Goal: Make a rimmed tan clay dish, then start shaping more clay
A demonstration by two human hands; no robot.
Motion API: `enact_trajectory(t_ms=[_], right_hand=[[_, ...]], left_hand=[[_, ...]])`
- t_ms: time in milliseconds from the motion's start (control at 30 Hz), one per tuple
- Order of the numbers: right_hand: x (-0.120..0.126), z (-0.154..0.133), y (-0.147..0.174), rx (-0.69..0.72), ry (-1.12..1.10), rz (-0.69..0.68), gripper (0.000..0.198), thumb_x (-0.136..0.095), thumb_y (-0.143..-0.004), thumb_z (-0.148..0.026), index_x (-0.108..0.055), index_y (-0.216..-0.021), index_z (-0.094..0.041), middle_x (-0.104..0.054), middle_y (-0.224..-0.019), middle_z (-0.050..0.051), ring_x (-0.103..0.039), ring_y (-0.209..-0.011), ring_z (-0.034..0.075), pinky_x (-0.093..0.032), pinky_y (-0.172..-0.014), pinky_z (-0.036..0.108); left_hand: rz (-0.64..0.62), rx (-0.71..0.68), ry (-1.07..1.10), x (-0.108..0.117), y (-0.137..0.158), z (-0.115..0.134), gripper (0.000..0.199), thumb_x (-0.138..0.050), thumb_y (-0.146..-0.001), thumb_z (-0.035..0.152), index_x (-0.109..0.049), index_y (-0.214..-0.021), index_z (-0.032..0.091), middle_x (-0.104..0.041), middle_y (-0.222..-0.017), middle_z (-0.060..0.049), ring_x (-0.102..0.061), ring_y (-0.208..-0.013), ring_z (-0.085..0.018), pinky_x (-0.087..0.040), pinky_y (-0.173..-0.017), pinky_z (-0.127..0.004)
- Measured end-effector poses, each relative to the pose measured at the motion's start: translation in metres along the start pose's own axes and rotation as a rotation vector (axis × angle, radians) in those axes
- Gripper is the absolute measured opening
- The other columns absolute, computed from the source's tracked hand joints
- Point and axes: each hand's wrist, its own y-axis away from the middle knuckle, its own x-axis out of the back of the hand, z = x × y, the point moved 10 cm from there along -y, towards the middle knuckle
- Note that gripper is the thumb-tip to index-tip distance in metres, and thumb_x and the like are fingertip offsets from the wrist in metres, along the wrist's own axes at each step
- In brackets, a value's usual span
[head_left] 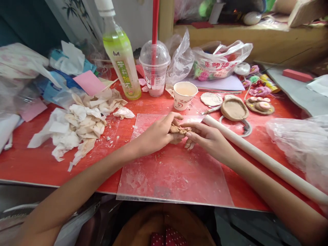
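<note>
My left hand (160,135) and my right hand (206,136) meet above a clear plastic sheet (174,177) on the red table. Between them is a lumpy brown piece of clay (177,129), its surface rough and crumpled. The fingers of both hands are closed on it from either side, and they hide part of it. Clay smears show on my fingers. Just beyond my hands stands a paper cup (185,96) with pale liquid in it. A long white tube (256,157) lies beside my right forearm.
Crumpled tissues (79,126) are heaped at the left. A green drink bottle (123,65) and a domed plastic cup (155,71) stand at the back. To the right are a round clay dish (234,108), a decorated clay disc (260,105) and a plastic bag (302,143).
</note>
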Motion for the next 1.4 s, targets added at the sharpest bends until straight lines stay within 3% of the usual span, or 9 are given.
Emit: enact_trajectory(t_ms=[167,333,600,700,800,900,1133,1267,1400], right_hand=[[0.003,-0.009,0.004,0.061,0.150,0.035,0.027,-0.052,-0.089,-0.041,-0.060,-0.092,-0.016,-0.063,-0.070,0.001,-0.061,-0.061,0.011,-0.049,-0.061,0.025],[0.012,-0.006,0.003,-0.002,0.041,0.061,0.033,-0.053,-0.087,-0.047,-0.060,-0.083,-0.015,-0.062,-0.069,0.001,-0.062,-0.059,0.012,-0.050,-0.058,0.027],[0.012,-0.010,0.003,-0.042,-0.126,0.058,0.029,-0.058,-0.084,-0.043,-0.062,-0.075,-0.015,-0.062,-0.072,0.002,-0.064,-0.061,0.011,-0.054,-0.059,0.025],[0.015,-0.011,0.003,-0.015,-0.167,0.096,0.026,-0.060,-0.083,-0.042,-0.061,-0.078,-0.016,-0.062,-0.071,0.002,-0.062,-0.058,0.011,-0.054,-0.057,0.026],[0.028,-0.006,0.000,0.027,-0.229,0.195,0.024,-0.060,-0.083,-0.042,-0.061,-0.082,-0.018,-0.063,-0.074,0.002,-0.062,-0.063,0.011,-0.055,-0.059,0.025],[0.041,0.006,-0.003,0.013,-0.315,0.280,0.024,-0.061,-0.083,-0.041,-0.061,-0.080,-0.018,-0.062,-0.077,0.002,-0.061,-0.064,0.010,-0.055,-0.062,0.024],[0.040,0.016,-0.006,-0.059,-0.388,0.246,0.024,-0.063,-0.081,-0.042,-0.062,-0.079,-0.018,-0.062,-0.078,0.002,-0.059,-0.062,0.008,-0.053,-0.060,0.022],[0.039,0.018,-0.006,-0.074,-0.366,0.231,0.026,-0.062,-0.081,-0.044,-0.062,-0.080,-0.018,-0.062,-0.079,0.003,-0.059,-0.064,0.009,-0.053,-0.061,0.023],[0.038,0.021,-0.007,-0.098,-0.376,0.225,0.025,-0.062,-0.081,-0.043,-0.062,-0.079,-0.018,-0.061,-0.080,0.003,-0.058,-0.064,0.009,-0.053,-0.061,0.023]], left_hand=[[-0.008,-0.049,-0.136,0.003,0.001,0.007,0.016,-0.057,-0.084,0.024,-0.056,-0.099,0.019,-0.064,-0.097,-0.002,-0.058,-0.087,-0.014,-0.042,-0.075,-0.024],[-0.006,-0.015,-0.109,0.008,0.000,0.007,0.011,-0.049,-0.086,0.017,-0.058,-0.091,0.017,-0.065,-0.088,0.001,-0.058,-0.080,-0.011,-0.040,-0.070,-0.022],[0.099,0.060,-0.126,0.022,0.001,0.003,0.022,-0.051,-0.085,0.021,-0.046,-0.064,0.016,-0.045,-0.058,0.005,-0.040,-0.056,-0.008,-0.029,-0.056,-0.023],[0.084,0.068,-0.022,0.021,0.000,0.001,0.020,-0.050,-0.086,0.023,-0.048,-0.068,0.016,-0.047,-0.061,0.004,-0.042,-0.060,-0.009,-0.032,-0.059,-0.023],[0.052,0.125,0.176,0.017,-0.004,-0.005,0.006,-0.051,-0.084,0.021,-0.054,-0.084,0.016,-0.052,-0.072,0.003,-0.048,-0.067,-0.009,-0.037,-0.062,-0.023],[0.050,0.195,0.358,0.016,-0.007,-0.011,0.028,-0.062,-0.073,0.013,-0.052,-0.099,0.016,-0.053,-0.082,0.002,-0.051,-0.073,-0.009,-0.041,-0.065,-0.021],[0.041,0.318,0.711,0.011,-0.004,-0.024,0.025,-0.067,-0.075,0.036,-0.053,-0.072,0.015,-0.055,-0.070,0.001,-0.053,-0.064,-0.008,-0.043,-0.058,-0.020],[0.006,0.315,0.778,0.008,-0.002,-0.022,0.023,-0.063,-0.079,0.036,-0.062,-0.081,0.013,-0.060,-0.085,-0.003,-0.056,-0.076,-0.010,-0.044,-0.065,-0.020],[0.019,0.334,0.806,0.008,-0.001,-0.024,0.019,-0.058,-0.083,0.031,-0.062,-0.084,0.013,-0.061,-0.089,-0.004,-0.056,-0.076,-0.009,-0.044,-0.064,-0.019]])
